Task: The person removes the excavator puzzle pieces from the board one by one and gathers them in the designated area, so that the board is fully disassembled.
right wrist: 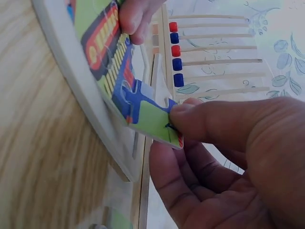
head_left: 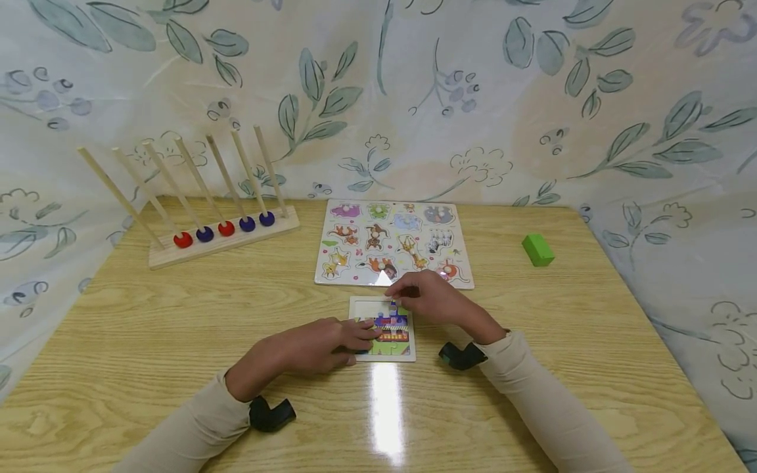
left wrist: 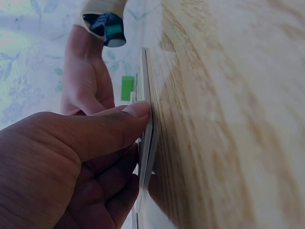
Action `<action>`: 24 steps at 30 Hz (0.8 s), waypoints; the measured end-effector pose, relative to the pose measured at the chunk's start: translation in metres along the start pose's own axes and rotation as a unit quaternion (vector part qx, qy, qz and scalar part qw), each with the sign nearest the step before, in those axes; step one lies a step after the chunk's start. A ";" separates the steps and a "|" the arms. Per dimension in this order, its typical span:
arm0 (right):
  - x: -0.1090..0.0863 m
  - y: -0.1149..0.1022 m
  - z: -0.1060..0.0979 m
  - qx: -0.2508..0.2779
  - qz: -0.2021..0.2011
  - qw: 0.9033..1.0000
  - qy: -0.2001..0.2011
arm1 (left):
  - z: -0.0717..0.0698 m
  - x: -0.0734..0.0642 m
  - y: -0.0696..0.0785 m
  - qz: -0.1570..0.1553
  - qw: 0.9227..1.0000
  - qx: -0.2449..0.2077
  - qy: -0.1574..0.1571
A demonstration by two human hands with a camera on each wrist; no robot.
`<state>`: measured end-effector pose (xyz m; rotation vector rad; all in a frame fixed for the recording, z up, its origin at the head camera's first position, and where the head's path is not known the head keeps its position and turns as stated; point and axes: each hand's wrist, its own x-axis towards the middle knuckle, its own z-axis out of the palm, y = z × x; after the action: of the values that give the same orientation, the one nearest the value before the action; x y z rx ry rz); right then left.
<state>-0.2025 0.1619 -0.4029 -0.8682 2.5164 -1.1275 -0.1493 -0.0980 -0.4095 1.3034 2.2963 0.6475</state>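
A small jigsaw puzzle in a white frame lies on the table, its pieces forming a colourful train picture. My right hand is at the puzzle's far right corner. Between thumb and fingers it pinches a green and blue puzzle piece, which tilts up out of the frame beside the joined pieces. From the left, my left hand rests its fingers on the puzzle, covering part of the picture. Its thumb lies against the frame's edge in the left wrist view.
Just behind the puzzle lies an animal peg board. A wooden rack of upright rods with red and blue beads stands at the back left. A green block sits at the right, and a floral cloth hangs behind the table.
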 end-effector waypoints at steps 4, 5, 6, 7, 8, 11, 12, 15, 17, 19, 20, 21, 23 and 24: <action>-0.001 0.000 -0.003 0.016 0.002 1.000 -0.015 | 0.000 0.000 0.000 0.002 1.000 -0.001 -0.001; -0.001 0.000 -0.003 0.015 0.001 1.000 -0.020 | 0.000 0.000 0.000 0.003 1.000 -0.002 -0.001; -0.001 0.000 -0.003 0.016 0.003 1.000 -0.025 | 0.000 0.000 0.000 0.004 1.000 -0.003 -0.001; 0.000 0.000 -0.004 0.014 0.004 0.999 -0.032 | 0.000 0.000 0.000 0.004 1.000 -0.003 -0.001; 0.000 0.000 -0.004 0.013 0.006 0.999 -0.037 | 0.000 0.000 0.000 0.004 1.000 -0.003 -0.002; 0.000 0.002 -0.003 0.009 0.013 0.999 -0.047 | 0.000 0.000 0.000 0.002 1.000 -0.001 -0.003; 0.000 0.003 -0.003 0.007 0.014 0.999 -0.046 | 0.000 0.000 0.000 0.000 1.000 0.000 -0.005; 0.001 0.005 -0.002 0.002 0.015 0.999 -0.035 | 0.000 0.001 -0.001 -0.001 1.000 0.003 -0.006; 0.001 0.006 -0.001 0.000 0.015 0.999 -0.029 | 0.000 0.001 -0.001 0.003 1.000 0.005 -0.006; 0.001 0.006 -0.001 0.002 0.012 1.000 -0.028 | 0.000 0.002 -0.001 0.007 1.000 0.007 -0.005; 0.001 0.006 -0.001 0.003 0.013 1.000 -0.028 | 0.001 0.002 -0.001 0.010 1.000 0.006 -0.004; 0.000 0.005 -0.001 0.002 0.014 0.999 -0.028 | 0.001 0.002 -0.002 0.010 1.000 0.005 -0.003; -0.001 0.004 0.000 0.000 0.009 1.000 -0.024 | 0.002 0.001 -0.002 0.011 1.000 0.003 -0.002; -0.001 0.004 0.001 -0.003 0.008 1.000 -0.021 | 0.002 0.001 -0.002 0.013 1.000 0.002 -0.001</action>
<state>-0.2031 0.1639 -0.4064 -0.8639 2.4890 -1.0861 -0.1504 -0.0977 -0.4124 1.3369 2.2842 0.6497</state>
